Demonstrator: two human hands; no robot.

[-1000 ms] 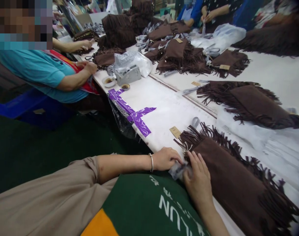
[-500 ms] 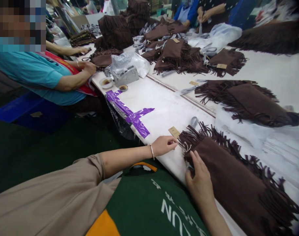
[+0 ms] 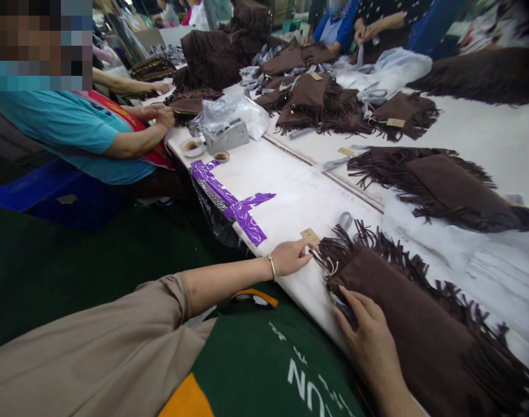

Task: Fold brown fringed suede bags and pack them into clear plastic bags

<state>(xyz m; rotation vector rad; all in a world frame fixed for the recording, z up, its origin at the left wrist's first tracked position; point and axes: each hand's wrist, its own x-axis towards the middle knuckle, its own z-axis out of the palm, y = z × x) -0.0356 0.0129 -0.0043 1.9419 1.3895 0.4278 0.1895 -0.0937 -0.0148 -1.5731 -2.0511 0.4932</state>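
Observation:
A dark brown fringed bag (image 3: 414,301) lies along the near right table edge. At its far left end, my left hand (image 3: 292,256), with a bracelet on the wrist, has thumb and forefinger closed at a fringe strand (image 3: 317,258). Just beyond the fingertips lies a tan paper tag (image 3: 310,236), with pale cord ends beside it. My right hand (image 3: 372,333) is at the bag's near edge, fingers on top and thumb lower down against the side. Between them a zipper end and something grey show in part.
Another fringed bag (image 3: 453,182) lies beyond, near clear plastic sheeting (image 3: 438,231). Purple tape (image 3: 247,217) covers the table edge at left. Past it are a tape dispenser (image 3: 227,136) and small dishes (image 3: 192,147). A co-worker in a turquoise shirt (image 3: 88,127) works at left; piled bags stand behind.
My right hand has shifted slightly down and right along the bag's edge, its fingers drawing closer to the edge. My left fingertips have straightened a little toward the fringe and tag.

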